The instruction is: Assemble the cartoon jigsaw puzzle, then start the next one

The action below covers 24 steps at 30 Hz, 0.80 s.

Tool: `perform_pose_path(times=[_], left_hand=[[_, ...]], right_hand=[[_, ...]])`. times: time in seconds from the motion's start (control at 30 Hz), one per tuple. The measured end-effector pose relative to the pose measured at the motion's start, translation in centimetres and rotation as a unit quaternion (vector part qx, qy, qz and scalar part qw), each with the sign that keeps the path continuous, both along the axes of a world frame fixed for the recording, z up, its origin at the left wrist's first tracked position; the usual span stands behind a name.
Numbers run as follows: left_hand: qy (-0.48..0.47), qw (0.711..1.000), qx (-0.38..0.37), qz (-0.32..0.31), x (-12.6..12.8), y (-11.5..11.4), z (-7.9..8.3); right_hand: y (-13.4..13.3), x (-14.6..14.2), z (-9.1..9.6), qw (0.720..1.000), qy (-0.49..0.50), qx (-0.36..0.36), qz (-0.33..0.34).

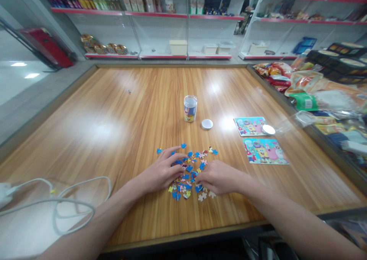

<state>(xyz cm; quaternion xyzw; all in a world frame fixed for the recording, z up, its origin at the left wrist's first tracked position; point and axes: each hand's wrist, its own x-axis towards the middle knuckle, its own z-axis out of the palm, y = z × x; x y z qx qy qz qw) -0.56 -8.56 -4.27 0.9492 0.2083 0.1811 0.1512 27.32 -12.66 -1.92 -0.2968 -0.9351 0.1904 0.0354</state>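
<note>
Loose jigsaw puzzle pieces [188, 187], mostly blue with some yellow, pink and red, lie scattered on the wooden table. My left hand [164, 171] rests palm down at the left of the pile, fingers spread over several pieces. On the pile's right side, my right hand [216, 178] is closed, its fingertips pinched at a blue puzzle piece [194, 175]; the fingers partly hide it. Several pale pieces [202, 196] lie plain side up below that hand. Beyond the pile stands a clear can [190, 109] with a cartoon print, and a round silver lid [207, 124] lies beside it.
Two cartoon picture cards [266, 151] lie at the right, a second round lid [268, 129] on the upper one, near a clear plastic container [304, 118]. Packaged goods [329, 99] line the right edge. A white cable [77, 202] loops at the left front.
</note>
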Motion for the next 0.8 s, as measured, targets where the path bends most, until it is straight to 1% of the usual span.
perform_pose_path(times=[0.13, 0.37, 0.53, 0.8], left_hand=[[-0.020, 1.000, 0.011, 0.001, 0.0, 0.1, -0.1], [-0.001, 0.999, -0.008, -0.032, 0.2, -0.4, 0.8], [-0.002, 0.999, -0.010, -0.048, 0.7, -0.7, 1.0], [0.017, 0.998, -0.008, -0.054, 0.9, -1.0, 0.7]], right_hand=[[0.0, 0.0, 0.0, 1.000, -0.006, 0.006, -0.002], [-0.2, -0.1, 0.5, 1.000, 0.004, -0.002, 0.006], [-0.2, -0.4, 0.8, 1.000, 0.003, -0.019, 0.008], [-0.1, -0.4, 0.9, 0.998, -0.001, -0.039, 0.048]])
